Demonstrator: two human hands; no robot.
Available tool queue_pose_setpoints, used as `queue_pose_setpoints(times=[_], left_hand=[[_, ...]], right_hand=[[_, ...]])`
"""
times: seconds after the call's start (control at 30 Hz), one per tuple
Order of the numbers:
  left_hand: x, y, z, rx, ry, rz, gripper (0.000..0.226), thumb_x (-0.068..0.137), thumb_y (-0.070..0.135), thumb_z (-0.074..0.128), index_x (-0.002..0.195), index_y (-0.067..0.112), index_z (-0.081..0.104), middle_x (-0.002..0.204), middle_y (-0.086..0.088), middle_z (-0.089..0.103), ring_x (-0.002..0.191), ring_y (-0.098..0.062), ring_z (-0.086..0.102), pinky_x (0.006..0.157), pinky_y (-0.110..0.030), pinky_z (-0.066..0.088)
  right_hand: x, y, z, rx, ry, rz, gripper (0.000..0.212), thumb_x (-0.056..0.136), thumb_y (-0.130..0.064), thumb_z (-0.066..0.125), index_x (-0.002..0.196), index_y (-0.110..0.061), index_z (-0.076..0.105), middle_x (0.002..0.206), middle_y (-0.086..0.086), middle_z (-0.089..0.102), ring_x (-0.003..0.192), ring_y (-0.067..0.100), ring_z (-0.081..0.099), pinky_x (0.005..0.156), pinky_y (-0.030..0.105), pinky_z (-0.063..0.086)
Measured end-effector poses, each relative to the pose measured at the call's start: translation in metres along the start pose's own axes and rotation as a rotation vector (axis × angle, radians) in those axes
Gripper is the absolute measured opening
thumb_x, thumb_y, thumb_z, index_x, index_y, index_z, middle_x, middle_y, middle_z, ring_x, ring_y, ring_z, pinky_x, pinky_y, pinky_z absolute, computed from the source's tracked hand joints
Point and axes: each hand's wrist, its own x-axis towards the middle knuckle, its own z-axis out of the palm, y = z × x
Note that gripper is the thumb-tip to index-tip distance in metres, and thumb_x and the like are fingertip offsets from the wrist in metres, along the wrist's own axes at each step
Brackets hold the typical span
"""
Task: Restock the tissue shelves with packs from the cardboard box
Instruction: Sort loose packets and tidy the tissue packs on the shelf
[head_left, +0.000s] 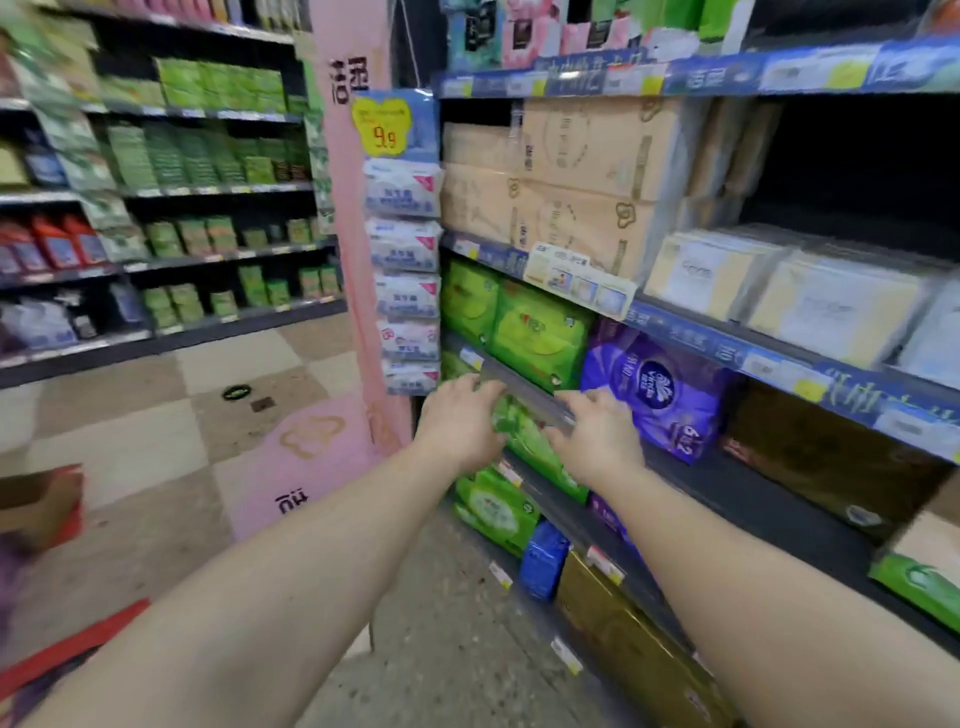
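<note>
I have both arms stretched toward the centre of the frame, where my left hand (460, 428) and right hand (597, 436) meet on a green tissue pack (524, 441) at the front of a low shelf. The left hand's fingers curl over the pack's upper left edge, and the right hand's fingers lie along the grey shelf rail (524, 387) that crosses just above the pack; whether they curl round the pack or only press on it I cannot tell, since motion blur smears them. The pack sits tilted, partly under the rail, with more green packs (535, 327) stacked right above it and another green pack (498, 512) below. Just right of my hands stands a purple tissue pack (660, 389). Higher, in the upper centre, tan cartons (571, 171) fill a shelf, with pale wrapped packs (789, 291) to their right. At the left edge of the frame a corner of a cardboard box (36, 504) shows, on the chequered floor (156, 410).
</note>
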Motion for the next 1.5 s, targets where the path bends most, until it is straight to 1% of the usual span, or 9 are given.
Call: queue_pose_setpoints(times=[0.23, 0.33, 0.47, 0.6, 0.73, 0.83, 1.03, 1.27, 1.5], left_hand=[[-0.045, -0.124, -0.019, 0.002, -0.033, -0.307, 0.067, 0.082, 0.034, 0.066, 0.143, 0.031, 0.037, 0.145, -0.01, 0.036, 0.132, -0.033, 0.035, 0.108, -0.04, 0.033], [-0.053, -0.182, -0.02, -0.003, -0.042, -0.405, 0.071, 0.078, 0.04, 0.068, 0.142, 0.038, 0.037, 0.148, -0.008, 0.035, 0.135, -0.032, 0.032, 0.11, -0.042, 0.031], [-0.05, -0.258, -0.017, -0.033, -0.057, -0.45, 0.073, 0.081, 0.036, 0.068, 0.145, 0.035, 0.032, 0.148, -0.003, 0.035, 0.134, -0.029, 0.031, 0.108, -0.034, 0.03], [-0.033, -0.333, 0.001, -0.053, -0.117, -0.497, 0.074, 0.082, 0.036, 0.067, 0.147, 0.028, 0.031, 0.148, -0.01, 0.033, 0.136, -0.029, 0.03, 0.109, -0.032, 0.027], [-0.011, -0.397, 0.029, -0.086, -0.174, -0.524, 0.073, 0.084, 0.038, 0.066, 0.148, 0.028, 0.031, 0.152, -0.01, 0.029, 0.138, -0.028, 0.027, 0.11, -0.032, 0.026], [0.002, -0.431, 0.059, -0.143, -0.239, -0.536, 0.071, 0.085, 0.034, 0.065, 0.147, 0.025, 0.032, 0.15, -0.009, 0.03, 0.139, -0.026, 0.027, 0.108, -0.029, 0.026], [0.024, -0.483, 0.134, -0.227, -0.359, -0.646, 0.07, 0.085, 0.037, 0.065, 0.146, 0.027, 0.033, 0.147, -0.006, 0.035, 0.134, -0.027, 0.034, 0.108, -0.035, 0.033], [0.047, -0.547, 0.226, -0.252, -0.461, -0.851, 0.074, 0.084, 0.037, 0.067, 0.148, 0.028, 0.031, 0.148, -0.007, 0.035, 0.134, -0.028, 0.035, 0.108, -0.036, 0.035], [0.068, -0.602, 0.354, -0.31, -0.54, -0.925, 0.075, 0.084, 0.037, 0.067, 0.149, 0.027, 0.029, 0.146, -0.006, 0.037, 0.135, -0.028, 0.035, 0.109, -0.036, 0.033]], right_hand=[[0.017, -0.103, 0.07, 0.067, -0.148, -0.187, 0.052, 0.089, -0.04, 0.06, 0.138, -0.031, 0.046, 0.138, 0.008, 0.042, 0.127, 0.032, 0.037, 0.102, 0.036, 0.035], [0.03, -0.145, 0.106, 0.078, -0.212, -0.254, 0.052, 0.089, -0.039, 0.059, 0.138, -0.031, 0.045, 0.136, 0.009, 0.043, 0.123, 0.032, 0.039, 0.1, 0.038, 0.038], [0.055, -0.198, 0.161, 0.081, -0.271, -0.269, 0.054, 0.088, -0.043, 0.058, 0.138, -0.031, 0.045, 0.133, 0.009, 0.046, 0.122, 0.033, 0.041, 0.098, 0.037, 0.038], [0.086, -0.244, 0.219, 0.084, -0.347, -0.246, 0.057, 0.087, -0.042, 0.061, 0.14, -0.03, 0.044, 0.135, 0.009, 0.045, 0.123, 0.031, 0.041, 0.101, 0.036, 0.038], [0.109, -0.273, 0.277, 0.092, -0.409, -0.195, 0.058, 0.089, -0.039, 0.061, 0.142, -0.029, 0.04, 0.135, 0.009, 0.045, 0.124, 0.029, 0.04, 0.101, 0.035, 0.036], [0.122, -0.278, 0.317, 0.069, -0.489, -0.174, 0.058, 0.09, -0.036, 0.06, 0.143, -0.027, 0.039, 0.137, 0.008, 0.044, 0.126, 0.029, 0.038, 0.101, 0.032, 0.033], [0.161, -0.269, 0.404, 0.03, -0.609, -0.144, 0.056, 0.089, -0.031, 0.061, 0.141, -0.025, 0.042, 0.138, 0.008, 0.045, 0.127, 0.028, 0.038, 0.102, 0.029, 0.03], [0.218, -0.256, 0.537, 0.002, -0.829, -0.156, 0.053, 0.09, -0.033, 0.058, 0.14, -0.025, 0.044, 0.135, 0.008, 0.046, 0.125, 0.029, 0.04, 0.103, 0.035, 0.038], [0.249, -0.224, 0.68, -0.066, -0.943, -0.19, 0.053, 0.089, -0.034, 0.061, 0.139, -0.022, 0.046, 0.131, 0.009, 0.051, 0.121, 0.03, 0.045, 0.097, 0.035, 0.041]])
